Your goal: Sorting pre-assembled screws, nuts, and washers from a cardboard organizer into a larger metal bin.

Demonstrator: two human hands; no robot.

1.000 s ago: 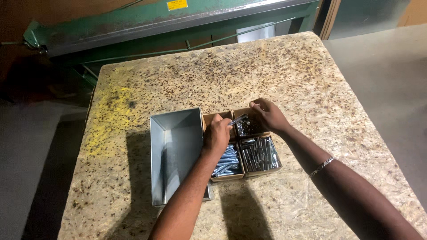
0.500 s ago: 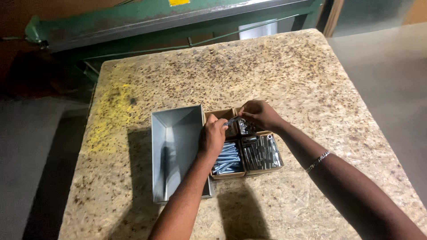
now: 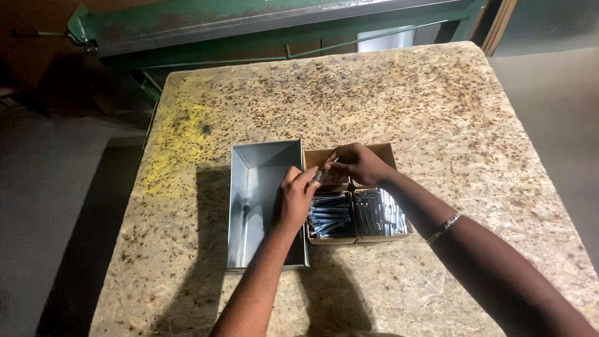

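Observation:
A grey metal tray (image 3: 256, 181) stands on a speckled chipboard table (image 3: 374, 93). Right beside it sits a brown cardboard box (image 3: 382, 238) divided into compartments filled with shiny metal bolts (image 3: 327, 215). My left hand (image 3: 296, 196) rests over the seam between tray and box, fingers pinching a small metal piece. My right hand (image 3: 357, 163) hovers over the box's far compartments, fingers closed on the same small metal piece (image 3: 324, 170). A thin bracelet sits on my right wrist.
A green metal machine frame (image 3: 262, 25) runs along the table's far edge. A yellow stain (image 3: 178, 134) marks the table's left part. Grey floor lies to the left and right of the table.
Both hands have shifted slightly left toward the tray's edge, and the fingertips have come together over the box's far left compartment.

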